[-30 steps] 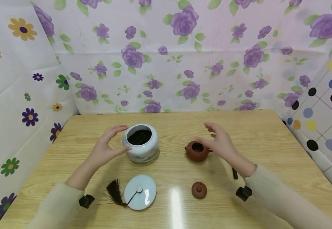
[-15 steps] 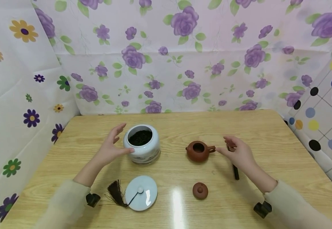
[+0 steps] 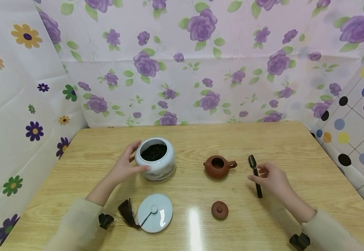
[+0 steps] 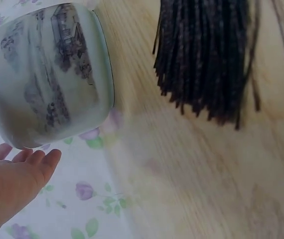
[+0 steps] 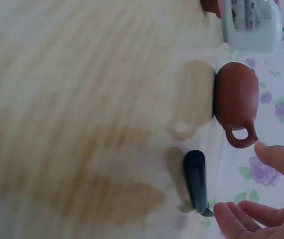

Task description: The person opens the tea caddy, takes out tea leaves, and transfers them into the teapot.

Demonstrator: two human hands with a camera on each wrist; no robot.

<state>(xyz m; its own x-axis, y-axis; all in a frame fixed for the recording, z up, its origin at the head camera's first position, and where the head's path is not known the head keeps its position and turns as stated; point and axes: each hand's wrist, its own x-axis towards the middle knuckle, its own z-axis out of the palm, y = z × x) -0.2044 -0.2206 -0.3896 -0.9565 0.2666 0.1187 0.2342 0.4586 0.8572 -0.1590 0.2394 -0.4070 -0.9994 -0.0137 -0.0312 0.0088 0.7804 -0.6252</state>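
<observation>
Got my left hand (image 3: 120,169) wide at the porcelain jar (image 3: 160,168), right hand (image 3: 273,178) parted beside a probably light, stiff tea scoop (image 3: 255,171) I'd pinch by the handle (image 3: 258,189).

Head view: bright, evenly lit, mostly crisp; stretched toward the corners.
Bench (image 3: 185,188): crossed near the front by a white glare streak; faintly shadowed at left and right.
Lid (image 3: 156,216): glossy, marked by a small white glint.
Left wrist view: dimmer, hazy, short on fine detail.
Jar (image 4: 52,74): speckled with small highlights.
Tassel (image 4: 202,55): very dark, soft-edged.
Right wrist view: washed-out, blurred over the wood grain.
Teapot (image 5: 236,94), scoop (image 5: 196,181): doubled in brownish patches, shadow or reflection unclear.
</observation>
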